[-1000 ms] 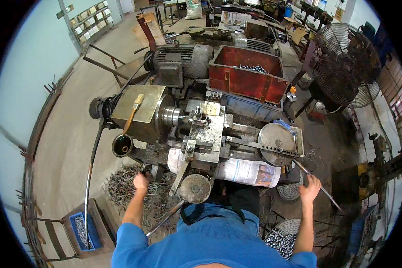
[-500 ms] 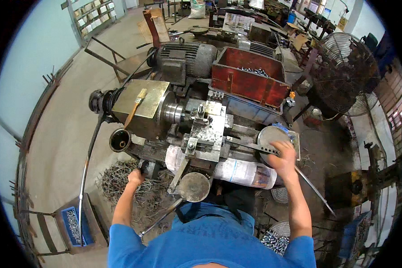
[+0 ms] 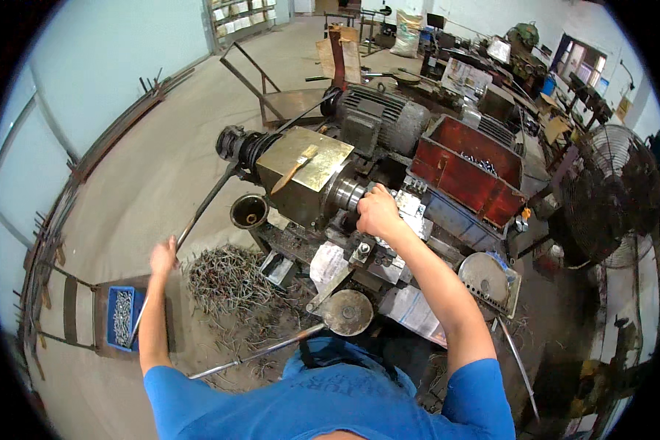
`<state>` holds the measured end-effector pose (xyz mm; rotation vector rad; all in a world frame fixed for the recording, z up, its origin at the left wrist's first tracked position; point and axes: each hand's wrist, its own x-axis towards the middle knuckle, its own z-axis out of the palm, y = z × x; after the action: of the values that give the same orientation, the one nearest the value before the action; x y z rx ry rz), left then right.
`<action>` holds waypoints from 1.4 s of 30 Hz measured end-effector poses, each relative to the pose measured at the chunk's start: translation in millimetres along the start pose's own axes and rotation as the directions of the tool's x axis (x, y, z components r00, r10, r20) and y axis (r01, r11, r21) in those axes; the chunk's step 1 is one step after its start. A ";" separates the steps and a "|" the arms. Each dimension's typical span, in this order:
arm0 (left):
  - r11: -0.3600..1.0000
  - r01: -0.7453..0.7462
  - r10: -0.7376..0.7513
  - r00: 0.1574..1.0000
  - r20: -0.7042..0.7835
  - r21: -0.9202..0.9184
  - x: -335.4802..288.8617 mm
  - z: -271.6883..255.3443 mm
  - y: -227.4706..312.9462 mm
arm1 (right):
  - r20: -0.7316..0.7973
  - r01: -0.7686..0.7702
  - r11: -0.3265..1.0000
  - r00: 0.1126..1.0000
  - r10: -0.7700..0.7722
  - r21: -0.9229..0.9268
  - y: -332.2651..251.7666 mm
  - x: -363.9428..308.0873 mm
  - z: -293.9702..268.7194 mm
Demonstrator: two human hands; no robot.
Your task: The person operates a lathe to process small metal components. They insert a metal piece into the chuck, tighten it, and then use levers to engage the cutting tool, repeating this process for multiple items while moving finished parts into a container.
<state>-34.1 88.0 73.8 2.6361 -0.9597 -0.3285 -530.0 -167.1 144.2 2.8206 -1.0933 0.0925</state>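
My left hand [image 3: 163,257] is wrapped round a long metal lever [image 3: 207,205] that runs up to the left end of the lathe's headstock [image 3: 293,209]. My right arm reaches across the machine, and the right hand [image 3: 378,211] is closed at the front of the shiny round chuck [image 3: 347,193]. Whatever its fingers pinch there is hidden by the hand. Just right of that hand sits the metal tool slide [image 3: 411,207], partly behind my forearm. A brush with a wooden handle [image 3: 290,176] lies on the brass-coloured plate [image 3: 331,149] topping the headstock.
A red box [image 3: 468,172] with small metal parts stands behind the slide, near the motor [image 3: 389,117]. Metal shavings [image 3: 231,279] heap on the floor at left, beside a blue bin [image 3: 111,315] of parts. Round handwheels [image 3: 348,313] and a fan [image 3: 609,191] stand around.
My left hand has left the small block at the machine's front and gripped the long lever. My right hand has moved from the right handwheel to the chuck. The view has turned left.
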 end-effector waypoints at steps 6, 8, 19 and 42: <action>0.984 -0.049 0.088 0.970 -0.227 0.170 -86.6 35.1 63.1 | -0.091 -0.033 0.999 0.995 0.032 -0.005 7.9 -2.5 13.3; 0.981 -0.045 0.092 0.964 -0.250 0.189 -102.9 43.2 77.1 | -0.063 -0.044 0.999 0.997 0.045 0.017 8.7 -2.8 12.9; 0.880 -0.454 0.440 0.890 0.120 0.137 -58.9 10.4 102.3 | -0.322 -0.150 0.988 0.937 0.134 -0.024 14.2 -25.2 -38.2; 0.829 0.067 0.313 0.767 0.560 -0.556 55.6 52.7 57.0 | 0.053 -0.881 0.073 0.111 0.992 0.468 -13.7 -572.2 21.1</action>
<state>-42.4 -1.1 40.2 1.9101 -1.0199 -1.3157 -942.7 222.1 65.9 1.4924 -2.8812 0.8881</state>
